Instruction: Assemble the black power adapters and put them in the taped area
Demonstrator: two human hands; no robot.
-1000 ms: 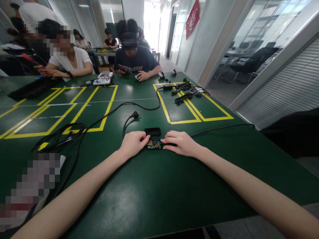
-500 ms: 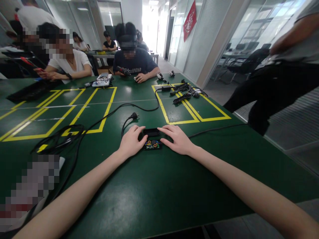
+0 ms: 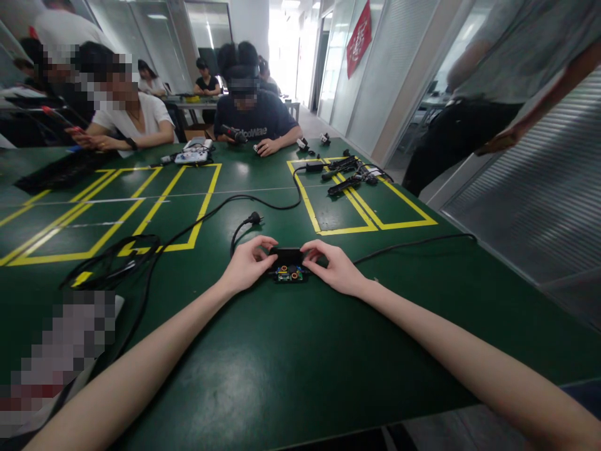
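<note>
A black plastic housing cover (image 3: 287, 255) stands tilted up, pinched at its two ends between my hands. My left hand (image 3: 248, 262) grips the left end with thumb and fingers. At the right end my right hand (image 3: 334, 266) does the same. Just below the cover, on the green table, lies the open lower half of a power adapter (image 3: 290, 275), its circuit board with copper coils and blue and yellow parts facing up. Dark cables run from both sides of it; a black power plug (image 3: 254, 218) lies behind my left hand.
A coiled black cable (image 3: 117, 263) lies to the left, near a pixelated object (image 3: 61, 351). Black adapters and cables (image 3: 347, 175) lie in the yellow-taped area at the back right. Across the table a person (image 3: 256, 119) holds a power screwdriver (image 3: 232, 134). Another person (image 3: 507, 75) stands at the right.
The cover has swung from lying nearly flat behind the adapter's lower half to standing tilted, lifted by both hands. At the right, the standing person has moved left.
</note>
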